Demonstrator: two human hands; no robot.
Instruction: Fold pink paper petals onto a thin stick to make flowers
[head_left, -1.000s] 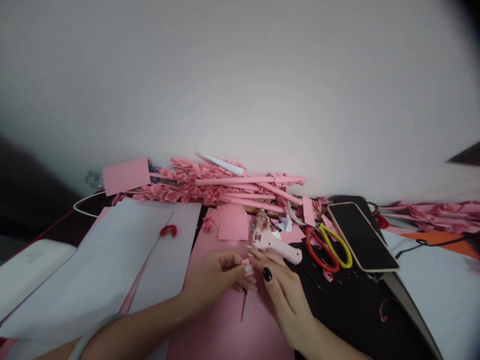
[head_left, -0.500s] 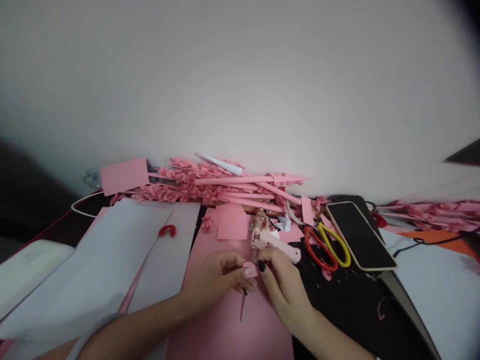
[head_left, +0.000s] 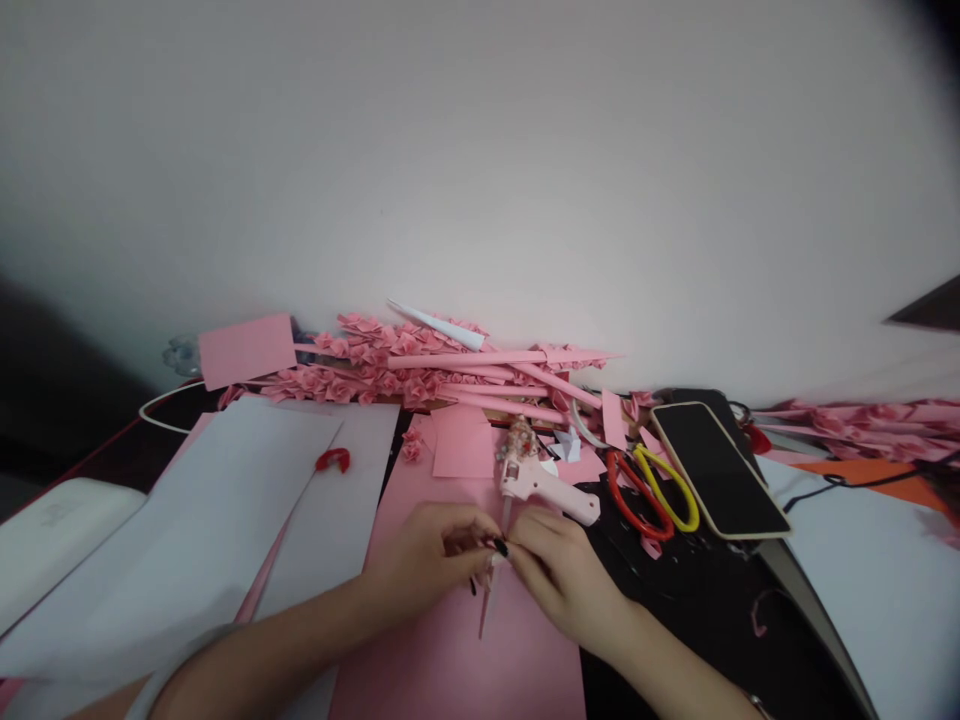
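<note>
My left hand (head_left: 431, 560) and my right hand (head_left: 566, 575) meet over a pink paper sheet (head_left: 457, 670), both closed in a pinch. A small piece of pink paper sits between their fingertips, nearly all hidden by the fingers. Below the fingertips a thin pale stick (head_left: 486, 612) points down toward me; whether it is held or lies on the sheet I cannot tell. Just beyond my right hand lies a pale pink glue gun (head_left: 555, 492), its nozzle pointing toward my fingers. A pink paper square (head_left: 463, 445) and a small paper rose (head_left: 412, 445) lie past my left hand.
Pink paper flower stems (head_left: 405, 375) are heaped along the wall. On the right lie scissors with red and yellow handles (head_left: 667, 490) and a phone (head_left: 720, 470). White sheets (head_left: 187, 520) cover the left side, with a red curled piece (head_left: 332, 460) on them.
My right fingertips have moved left and in against my left fingertips. The small pink paper piece, visible before, is now mostly covered by the fingers.
</note>
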